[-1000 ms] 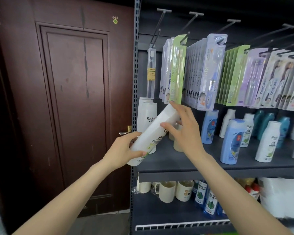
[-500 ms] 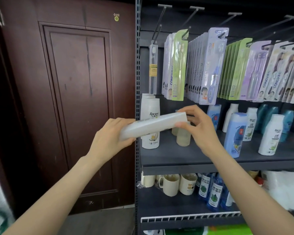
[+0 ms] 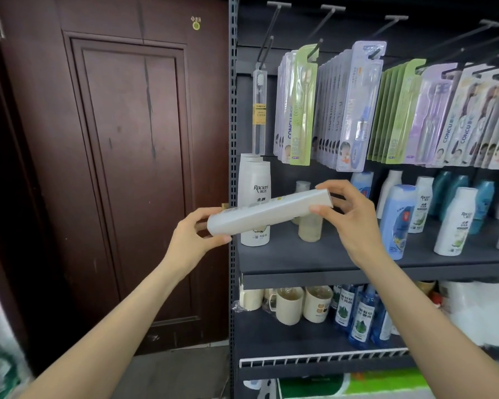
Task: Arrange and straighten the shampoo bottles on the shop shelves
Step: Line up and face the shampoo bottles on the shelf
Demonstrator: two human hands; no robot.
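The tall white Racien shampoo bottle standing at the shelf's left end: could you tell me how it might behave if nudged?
The tall white Racien shampoo bottle looks apt to tip: it is tall on a narrow base. Its smooth plastic would probably slide on the flat dark grey shelf. Standing by the open left edge, it could fall off.

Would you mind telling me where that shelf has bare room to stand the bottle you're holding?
Bare shelf lies along the front edge, between the standing white bottle and the blue bottle. The small clear bottle stands behind it. Right of the blue bottle it is crowded.
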